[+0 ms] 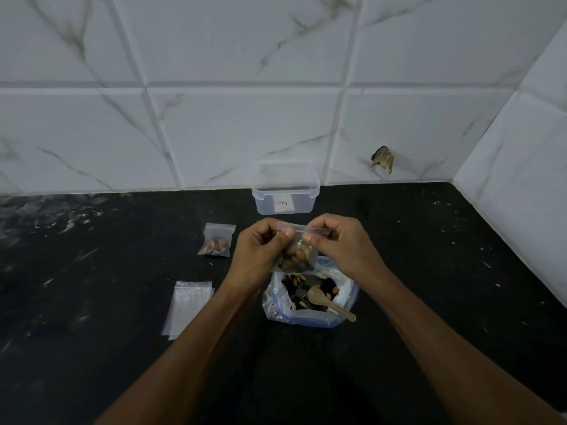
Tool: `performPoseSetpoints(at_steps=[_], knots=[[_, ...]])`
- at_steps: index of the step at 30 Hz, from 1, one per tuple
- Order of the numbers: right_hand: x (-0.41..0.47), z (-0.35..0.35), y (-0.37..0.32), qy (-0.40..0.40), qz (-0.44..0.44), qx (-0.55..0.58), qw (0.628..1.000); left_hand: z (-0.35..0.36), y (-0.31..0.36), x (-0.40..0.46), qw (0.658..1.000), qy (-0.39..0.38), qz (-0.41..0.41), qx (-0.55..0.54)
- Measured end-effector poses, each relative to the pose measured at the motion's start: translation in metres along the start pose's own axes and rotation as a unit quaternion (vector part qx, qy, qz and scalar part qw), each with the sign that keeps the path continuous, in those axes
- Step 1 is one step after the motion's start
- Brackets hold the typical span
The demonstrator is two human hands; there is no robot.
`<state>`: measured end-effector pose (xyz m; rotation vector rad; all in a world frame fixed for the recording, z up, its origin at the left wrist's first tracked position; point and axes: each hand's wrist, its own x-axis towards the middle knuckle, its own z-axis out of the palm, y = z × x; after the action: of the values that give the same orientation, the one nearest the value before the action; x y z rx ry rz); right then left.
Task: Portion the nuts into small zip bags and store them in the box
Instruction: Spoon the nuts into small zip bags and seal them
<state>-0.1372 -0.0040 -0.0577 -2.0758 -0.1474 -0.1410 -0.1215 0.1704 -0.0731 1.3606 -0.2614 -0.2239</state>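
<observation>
Both hands hold a small zip bag of nuts (299, 256) up over the counter. My left hand (260, 250) pinches its top left edge and my right hand (337, 243) pinches the zip strip at the top right. Below it stands the big open bag of mixed nuts (310, 292) with a small wooden spoon (328, 303) lying in it. A filled small zip bag (216, 240) lies to the left. A stack of empty zip bags (188, 305) lies nearer, on the left. The clear plastic box (285, 188) stands open at the back by the wall.
The black counter (429, 271) has pale specks and smears. White marble-look tiles cover the back wall and the right wall, which meet in a corner at the far right. A chipped hole (383, 159) shows in the back tile.
</observation>
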Motion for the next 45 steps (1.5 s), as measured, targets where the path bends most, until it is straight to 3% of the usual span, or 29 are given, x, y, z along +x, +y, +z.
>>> performPoseSetpoints(at_steps=[5,12,20,25,30,45], knots=[[0.003,-0.001,-0.004,0.006,-0.002,0.015,1.000,-0.003,0.006,0.005,0.997,-0.027,0.020,0.073],[0.005,0.000,-0.006,0.001,-0.002,0.016,1.000,-0.006,0.007,0.014,0.980,0.019,0.059,0.187],[0.006,-0.002,-0.006,0.011,0.012,0.017,1.000,-0.011,0.013,0.012,0.988,-0.006,0.034,0.148],[0.004,-0.006,-0.006,-0.006,0.047,0.085,0.995,-0.019,0.010,0.012,0.982,0.011,0.039,0.183],[0.003,-0.004,-0.002,0.020,0.050,0.069,0.996,-0.022,0.010,0.012,0.977,0.020,0.038,0.211],[0.008,0.007,0.001,0.007,0.084,0.130,0.988,-0.039,0.002,0.012,0.988,0.021,0.015,0.155]])
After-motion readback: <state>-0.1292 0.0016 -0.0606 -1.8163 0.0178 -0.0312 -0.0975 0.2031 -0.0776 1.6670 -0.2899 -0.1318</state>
